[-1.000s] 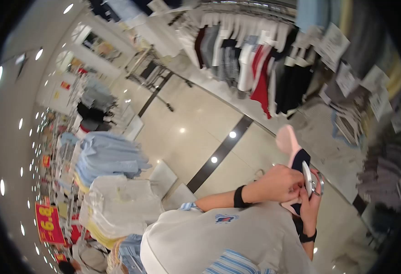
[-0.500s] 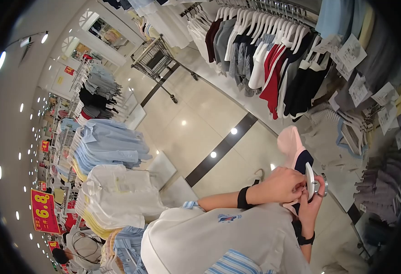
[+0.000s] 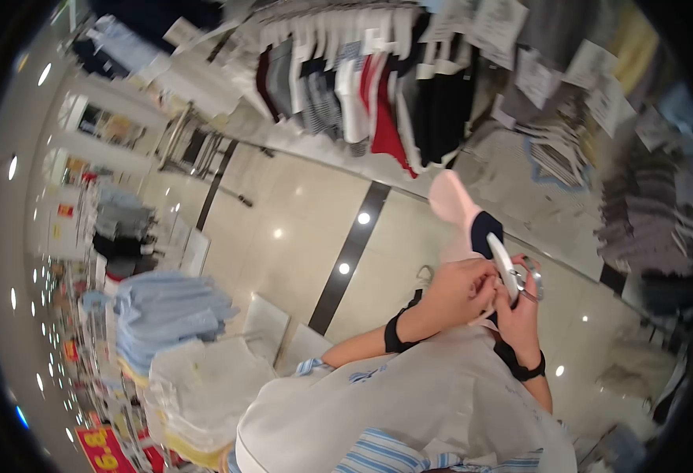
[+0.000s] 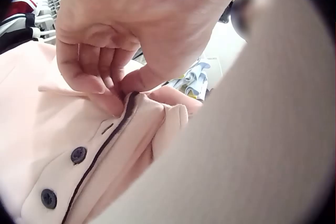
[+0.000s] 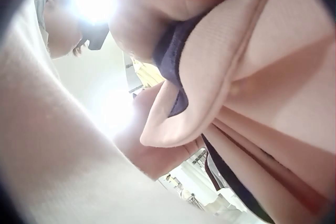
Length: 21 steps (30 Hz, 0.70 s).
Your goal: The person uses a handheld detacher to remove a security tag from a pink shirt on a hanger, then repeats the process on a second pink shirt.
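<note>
A pink polo shirt [image 3: 450, 201] with navy trim hangs from a white hanger [image 3: 504, 266] in front of the person. My left hand [image 3: 450, 290] pinches the shirt's front at the neck, fingers bent. In the left wrist view, its thumb and fingers grip the top of the dark-edged placket [image 4: 118, 125], above a buttonhole and two dark buttons [image 4: 78, 155]. My right hand [image 3: 518, 322] holds the shirt and hanger at the collar, its fingers beside the metal hook [image 3: 534, 280]. In the right wrist view, the pink collar [image 5: 210, 66] hides part of the hands.
A rail of hung clothes [image 3: 346, 87] runs along the far side, with grey garments [image 3: 646, 213] at the right. Blue shirts [image 3: 169, 311] and white shirts [image 3: 204, 386] hang at the left. A metal cart [image 3: 193, 146] stands on the tiled floor [image 3: 283, 229].
The head view has swung, so the racks, hands and shirt sit further left in it. Both hands stay at the shirt's collar, the left still pinching the cloth.
</note>
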{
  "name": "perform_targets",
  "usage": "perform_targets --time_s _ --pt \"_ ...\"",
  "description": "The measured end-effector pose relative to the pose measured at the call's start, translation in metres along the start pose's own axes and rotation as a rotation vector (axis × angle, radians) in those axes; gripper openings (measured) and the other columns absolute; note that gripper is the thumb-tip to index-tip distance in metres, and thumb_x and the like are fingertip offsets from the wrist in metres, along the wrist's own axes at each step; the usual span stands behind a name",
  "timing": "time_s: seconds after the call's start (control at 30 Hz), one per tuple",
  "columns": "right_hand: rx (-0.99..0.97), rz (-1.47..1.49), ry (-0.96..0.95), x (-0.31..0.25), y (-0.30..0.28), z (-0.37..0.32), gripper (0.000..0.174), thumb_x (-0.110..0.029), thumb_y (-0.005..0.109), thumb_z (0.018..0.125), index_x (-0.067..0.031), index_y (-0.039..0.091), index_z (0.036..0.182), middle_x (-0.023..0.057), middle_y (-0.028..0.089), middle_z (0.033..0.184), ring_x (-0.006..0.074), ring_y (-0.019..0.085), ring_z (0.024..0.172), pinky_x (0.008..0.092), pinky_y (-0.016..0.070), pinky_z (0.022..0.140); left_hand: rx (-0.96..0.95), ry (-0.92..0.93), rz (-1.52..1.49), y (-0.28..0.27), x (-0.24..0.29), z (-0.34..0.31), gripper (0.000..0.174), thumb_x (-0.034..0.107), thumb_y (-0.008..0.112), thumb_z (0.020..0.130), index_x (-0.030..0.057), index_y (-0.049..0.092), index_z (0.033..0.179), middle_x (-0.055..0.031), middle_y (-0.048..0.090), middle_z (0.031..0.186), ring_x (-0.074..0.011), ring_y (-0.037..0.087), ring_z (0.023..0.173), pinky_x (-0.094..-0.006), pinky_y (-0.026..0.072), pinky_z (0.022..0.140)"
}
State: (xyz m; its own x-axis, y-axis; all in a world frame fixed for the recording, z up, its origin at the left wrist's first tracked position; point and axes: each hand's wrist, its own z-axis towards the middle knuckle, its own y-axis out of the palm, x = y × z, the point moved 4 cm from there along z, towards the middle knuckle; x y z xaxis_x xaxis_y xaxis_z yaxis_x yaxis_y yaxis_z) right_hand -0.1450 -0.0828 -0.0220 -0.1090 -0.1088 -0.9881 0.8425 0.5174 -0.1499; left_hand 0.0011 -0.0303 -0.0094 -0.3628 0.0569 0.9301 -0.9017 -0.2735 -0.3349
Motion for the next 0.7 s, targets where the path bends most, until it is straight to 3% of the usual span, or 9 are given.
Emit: perform_targets --time_s 0.1,0.17,0.23,0.3,0.37,0.5,0.57,0.63,0.7 --pt "-0.008 -0.067 -0.093 -0.014 -0.007 0.003 0.043 0.002 0.056 0.096 -0.0036 0.041 0.136 0.0049 0.065 0.084 0.0087 0.054 0.069 0.0256 0.0436 0.062 0.008 0.045 -0.015 0.006 0.003 0.001 0.005 0.0 0.067 0.092 -0.0009 0.069 0.096 -0.0126 0.068 0.083 -0.0235 0.067 0.065 -0.0326 0.0538 0.062" --pt "-0.018 -0.081 -0.057 -0.016 -0.013 0.002 0.045 0.001 0.057 0.094 -0.0032 0.038 0.136 0.0063 0.066 0.071 0.0099 0.054 0.06 0.0272 0.0416 0.055 -0.051 0.068 -0.005 0.012 0.003 0.001 0.01 -0.004 0.066 0.092 -0.0012 0.068 0.101 -0.0137 0.067 0.085 -0.0263 0.066 0.066 -0.0334 0.0532 0.062" --pt "-0.022 -0.022 -0.03 -0.011 -0.018 -0.002 0.047 0.002 0.057 0.092 -0.0024 0.038 0.135 0.0075 0.067 0.073 0.0113 0.056 0.06 0.0273 0.0421 0.057 -0.072 0.111 0.098 0.017 0.005 0.004 0.008 0.001 0.065 0.093 0.0014 0.065 0.102 -0.0136 0.066 0.088 -0.0332 0.067 0.07 -0.0395 0.0537 0.062" --pt "-0.003 0.002 -0.037 -0.01 -0.027 -0.005 0.049 0.002 0.057 0.089 -0.0024 0.038 0.134 0.0067 0.066 0.072 0.0118 0.057 0.06 0.0273 0.0426 0.058 -0.123 0.176 0.132 0.023 0.008 0.009 0.013 0.0 0.066 0.092 0.0023 0.064 0.104 -0.0122 0.066 0.091 -0.0335 0.066 0.07 -0.0405 0.053 0.061" --pt "0.0 0.066 -0.015 -0.007 -0.036 -0.009 0.049 0.002 0.057 0.09 -0.0026 0.038 0.134 0.0055 0.065 0.072 0.0102 0.055 0.06 0.0265 0.0416 0.057 -0.183 0.279 0.164 0.03 0.008 0.012 0.013 0.0 0.067 0.089 0.003 0.064 0.102 -0.0112 0.066 0.089 -0.0325 0.066 0.069 -0.0409 0.052 0.06" --pt "0.011 0.121 0.014 -0.005 -0.052 -0.018 0.047 0.001 0.056 0.091 -0.0026 0.038 0.134 0.0043 0.065 0.072 0.0081 0.053 0.06 0.0256 0.0403 0.057 -0.232 0.319 0.151 0.042 0.02 0.018 0.013 -0.001 0.069 0.086 0.0031 0.065 0.098 -0.0104 0.067 0.084 -0.0296 0.066 0.067 -0.0383 0.0521 0.059" --pt "-0.017 0.147 0.038 -0.006 -0.06 -0.018 0.044 0.001 0.055 0.093 -0.0027 0.038 0.134 0.0036 0.066 0.073 0.0067 0.051 0.06 0.0248 0.0392 0.056 -0.233 0.299 0.117 0.046 0.022 0.021 0.012 0.0 0.071 0.085 0.0025 0.067 0.096 -0.01 0.068 0.082 -0.028 0.066 0.066 -0.0364 0.0525 0.058" --pt "-0.025 0.154 0.022 -0.003 -0.064 -0.02 0.043 0.0 0.054 0.094 -0.0034 0.038 0.134 0.0036 0.066 0.075 0.0061 0.05 0.06 0.0244 0.0384 0.056 -0.27 0.267 0.105 0.048 0.021 0.023 0.014 -0.004 0.072 0.083 -0.0007 0.071 0.096 -0.0103 0.072 0.084 -0.0206 0.066 0.066 -0.03 0.0528 0.06" --pt "-0.025 0.162 0.001 -0.005 -0.065 -0.02 0.044 0.001 0.054 0.093 -0.0037 0.038 0.133 0.0033 0.066 0.075 0.0059 0.05 0.06 0.0241 0.0378 0.056 -0.273 0.25 0.099 0.048 0.022 0.024 0.013 -0.002 0.073 0.082 0.0003 0.071 0.095 -0.0097 0.07 0.08 -0.0211 0.067 0.065 -0.0306 0.0534 0.06"
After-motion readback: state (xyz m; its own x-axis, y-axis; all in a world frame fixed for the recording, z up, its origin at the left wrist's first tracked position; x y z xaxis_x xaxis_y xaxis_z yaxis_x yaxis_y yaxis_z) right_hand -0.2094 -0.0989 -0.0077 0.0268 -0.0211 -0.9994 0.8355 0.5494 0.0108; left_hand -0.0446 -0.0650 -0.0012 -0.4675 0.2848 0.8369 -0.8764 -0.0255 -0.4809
